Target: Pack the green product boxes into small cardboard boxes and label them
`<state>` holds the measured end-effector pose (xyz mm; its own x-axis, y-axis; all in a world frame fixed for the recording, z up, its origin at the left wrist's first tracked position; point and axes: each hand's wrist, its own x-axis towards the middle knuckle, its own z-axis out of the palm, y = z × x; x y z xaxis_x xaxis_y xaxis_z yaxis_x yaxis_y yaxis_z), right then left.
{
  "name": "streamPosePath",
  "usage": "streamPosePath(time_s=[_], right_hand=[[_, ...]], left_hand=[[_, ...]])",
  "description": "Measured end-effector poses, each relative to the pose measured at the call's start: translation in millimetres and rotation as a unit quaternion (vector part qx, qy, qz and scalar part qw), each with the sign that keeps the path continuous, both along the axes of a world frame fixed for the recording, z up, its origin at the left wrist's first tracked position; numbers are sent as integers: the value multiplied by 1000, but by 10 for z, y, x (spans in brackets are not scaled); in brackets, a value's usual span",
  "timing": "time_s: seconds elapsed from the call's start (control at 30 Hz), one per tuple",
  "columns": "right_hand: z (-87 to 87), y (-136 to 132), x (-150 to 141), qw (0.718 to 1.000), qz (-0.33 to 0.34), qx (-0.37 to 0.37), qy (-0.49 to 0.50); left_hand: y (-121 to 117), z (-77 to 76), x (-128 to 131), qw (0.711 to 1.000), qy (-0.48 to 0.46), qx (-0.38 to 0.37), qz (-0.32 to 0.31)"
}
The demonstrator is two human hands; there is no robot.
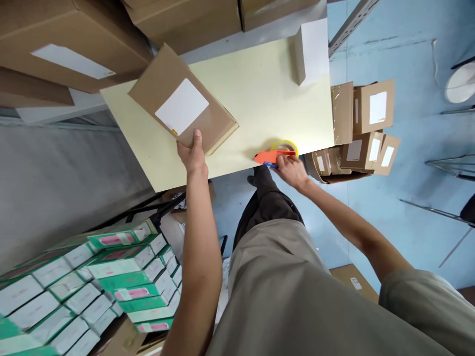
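Note:
My left hand [193, 152] grips the near edge of a brown cardboard box [202, 121], its thumb laid on the top face. A blank-looking white label [181, 106] covers part of that face. The box is tilted over the left part of the pale yellow tabletop [260, 89]. Close to the table's front edge, my right hand [292, 170] is closed around an orange and blue tape dispenser [269, 157]. A roll of tape [285, 145] with a yellow rim shows just beyond my fingers. My palm hides part of the dispenser.
A white box [312, 52] stands at the table's back right corner. Large cartons [74, 39] line the back. Labelled parcels [361, 151] are piled to the right, below the table edge. Green and white boxes [92, 291] are stacked at lower left. A metal post [351, 24] rises behind.

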<state>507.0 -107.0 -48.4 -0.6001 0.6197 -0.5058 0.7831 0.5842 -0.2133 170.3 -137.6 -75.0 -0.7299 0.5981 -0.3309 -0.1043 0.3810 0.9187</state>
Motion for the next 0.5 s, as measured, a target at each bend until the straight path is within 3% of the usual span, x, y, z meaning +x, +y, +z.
streamPosePath(time_s=[0.07,0.13,0.3,0.4,0.5], right_hand=[[-88,232,107,999,-32,33,16],[-217,512,27,996,-42,62,42],[-483,1139,-599,988,-49,96,111],[-464,1276,-817,987,-10,85,134],[-334,1193,-832,991,64,46,105]], left_hand=[[-7,-22,-9,1000,31,-4,6],[-19,-48,-34,999,43,-7,5],[-54,-67,-131,999,38,-10,-37],[-111,-31,-247,998,17,-2,-54],[-174,77,-480,996,-24,-4,-84]])
